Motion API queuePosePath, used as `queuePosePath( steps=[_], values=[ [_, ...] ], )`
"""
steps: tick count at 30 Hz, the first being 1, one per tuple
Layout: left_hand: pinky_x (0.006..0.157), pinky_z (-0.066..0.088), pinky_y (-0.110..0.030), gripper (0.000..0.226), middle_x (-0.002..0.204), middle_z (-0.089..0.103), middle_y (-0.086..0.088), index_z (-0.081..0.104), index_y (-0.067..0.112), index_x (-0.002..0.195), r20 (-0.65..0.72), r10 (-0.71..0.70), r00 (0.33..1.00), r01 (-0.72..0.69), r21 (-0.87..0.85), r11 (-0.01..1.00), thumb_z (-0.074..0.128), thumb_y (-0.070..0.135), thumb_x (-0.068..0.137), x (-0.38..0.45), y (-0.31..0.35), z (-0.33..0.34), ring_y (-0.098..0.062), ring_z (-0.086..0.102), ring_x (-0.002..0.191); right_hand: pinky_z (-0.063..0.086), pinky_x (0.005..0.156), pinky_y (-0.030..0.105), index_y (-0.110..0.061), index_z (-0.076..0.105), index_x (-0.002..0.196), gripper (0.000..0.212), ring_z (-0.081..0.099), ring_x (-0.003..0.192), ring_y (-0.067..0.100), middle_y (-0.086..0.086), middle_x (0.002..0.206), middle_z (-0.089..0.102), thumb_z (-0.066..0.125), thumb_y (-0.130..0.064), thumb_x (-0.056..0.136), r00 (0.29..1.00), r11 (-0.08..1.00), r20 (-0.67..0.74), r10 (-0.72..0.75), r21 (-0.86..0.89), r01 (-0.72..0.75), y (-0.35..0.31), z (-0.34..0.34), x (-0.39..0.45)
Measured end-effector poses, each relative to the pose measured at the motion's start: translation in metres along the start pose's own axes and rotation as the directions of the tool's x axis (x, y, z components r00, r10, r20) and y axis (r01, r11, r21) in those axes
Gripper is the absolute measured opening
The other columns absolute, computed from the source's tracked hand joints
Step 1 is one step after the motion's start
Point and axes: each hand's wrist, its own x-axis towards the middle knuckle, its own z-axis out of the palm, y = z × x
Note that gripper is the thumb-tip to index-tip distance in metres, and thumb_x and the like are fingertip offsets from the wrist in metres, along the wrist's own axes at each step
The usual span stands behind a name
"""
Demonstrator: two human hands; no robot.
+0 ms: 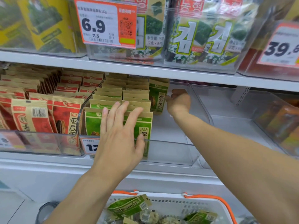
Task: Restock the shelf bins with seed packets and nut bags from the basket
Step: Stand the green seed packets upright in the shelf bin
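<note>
The head view looks at a store shelf with clear plastic bins. The left hand (120, 135) reaches into the middle clear bin (169, 152), its fingers straight and spread, the palm laid flat against the front rows of green seed packets (113, 101); the fingertips touch the packets' kraft-paper tops and the thumb lies along the front packet on the right. These packets stand upright in 2 rows filling the left part of the bin, while the right part shows bare floor.

The right hand (178, 101) reaches deeper into the same bin, its fingers curled at the edge of a single green packet (157, 96) that stands upright at the back, just right of the rows. The fingertips appear to pinch that packet's right edge, though the grip itself is partly hidden by the knuckles.

To the left, a neighbouring bin holds red seed packets (64, 113), packed upright. To the right stands another clear bin (226, 110), with orange packages (279, 122) beyond it. On the shelf above sit seaweed packs (199, 29) and a price tag (105, 21) reading 6.9; another tag (281, 47) begins 39.

At the bottom edge a white basket (186, 207) with orange handles holds more green packets (129, 206) lying flat and small nut bags (150, 215).
</note>
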Motion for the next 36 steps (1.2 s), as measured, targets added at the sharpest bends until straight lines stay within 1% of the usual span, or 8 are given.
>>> queuePosePath(
  steps=[6,10,13,16,23,25,29,36],
  values=[
    [0.12,0.016,-0.045,0.053,0.143,0.044,-0.008,0.051,0.016,0.135,-0.142,-0.005,0.99,-0.006,-0.074,0.997,0.055,0.024,0.082,-0.006,0.013,-0.01,-0.028,0.026,0.143,0.059,0.077,0.04,-0.025,0.061,0.09,0.017,0.068,0.086,0.022,0.0,0.087,0.066,0.074,-0.015,0.087,0.984,0.99,0.147,-0.096,0.121,0.079,-0.01,-0.057,-0.073],
    [0.087,0.041,-0.03,0.019,0.1,0.059,0.0,0.063,0.011,0.1,-0.294,0.049,0.955,-0.11,-0.194,0.975,0.055,0.008,0.084,-0.025,0.034,-0.014,-0.018,0.051,0.097,0.06,0.066,0.039,-0.022,0.061,0.093,0.015,0.068,0.079,0.027,0.006,0.086,0.067,0.073,-0.013,0.089,0.914,0.954,0.303,-0.272,0.209,0.215,-0.018,-0.114,-0.152],
    [0.075,0.042,-0.027,0.01,0.093,0.055,0.008,0.061,0.019,0.097,-0.002,-0.025,1.0,0.023,-0.296,0.955,0.054,0.015,0.09,-0.061,0.042,0.007,-0.009,0.051,0.083,0.056,0.059,0.031,-0.018,0.061,0.092,0.013,0.068,0.071,0.023,-0.004,0.079,0.066,0.07,-0.009,0.091,0.881,0.956,0.39,-0.268,0.216,0.196,0.005,-0.144,-0.193],
    [0.081,0.046,-0.032,0.017,0.104,0.059,0.007,0.06,0.021,0.108,0.328,-0.05,0.944,0.123,-0.206,0.971,0.054,0.025,0.093,-0.107,0.041,0.04,-0.013,0.057,0.095,0.054,0.059,0.028,-0.02,0.061,0.089,0.015,0.066,0.065,0.017,-0.007,0.073,0.064,0.07,-0.008,0.091,0.864,0.992,0.49,-0.118,0.105,0.076,0.056,-0.156,-0.216],
    [0.105,0.042,-0.032,0.046,0.134,0.05,-0.003,0.047,0.017,0.136,0.823,-0.274,0.497,0.317,0.121,0.941,0.054,0.037,0.096,-0.232,0.019,0.093,-0.019,0.049,0.121,0.055,0.085,0.032,-0.016,0.063,0.103,0.013,0.064,0.092,0.018,0.0,0.098,0.066,0.067,-0.023,0.093,0.579,0.847,0.712,0.396,-0.527,0.069,0.204,-0.176,-0.246],
    [0.11,0.037,-0.031,0.049,0.138,0.042,-0.004,0.046,0.016,0.138,0.824,-0.334,0.457,0.348,0.18,0.92,0.057,0.036,0.095,-0.257,0.014,0.1,-0.021,0.042,0.129,0.052,0.088,0.032,-0.014,0.061,0.112,0.024,0.062,0.1,0.02,0.004,0.107,0.066,0.066,-0.029,0.094,0.524,0.749,0.687,0.504,-0.649,0.131,0.228,-0.183,-0.259],
    [0.105,0.039,-0.025,0.04,0.13,0.041,-0.001,0.054,0.014,0.129,0.703,-0.445,0.555,0.515,0.131,0.847,0.064,0.024,0.092,-0.27,0.015,0.108,-0.016,0.053,0.114,0.045,0.104,0.036,-0.015,0.048,0.139,0.06,0.051,0.126,0.025,0.009,0.14,0.052,0.063,-0.049,0.092,0.453,0.65,0.637,0.624,-0.745,0.151,0.257,-0.191,-0.285],
    [0.084,0.052,-0.034,0.056,0.115,0.063,-0.011,0.049,0.008,0.126,0.549,-0.687,0.476,0.797,0.061,0.601,0.08,0.012,0.08,-0.255,0.017,0.114,-0.024,0.061,0.101,0.032,0.116,0.043,-0.019,0.031,0.151,0.094,0.032,0.142,0.028,0.005,0.149,0.044,0.076,-0.057,0.077,0.509,0.649,0.598,0.619,-0.755,0.098,0.253,-0.181,-0.309]
  ],
)
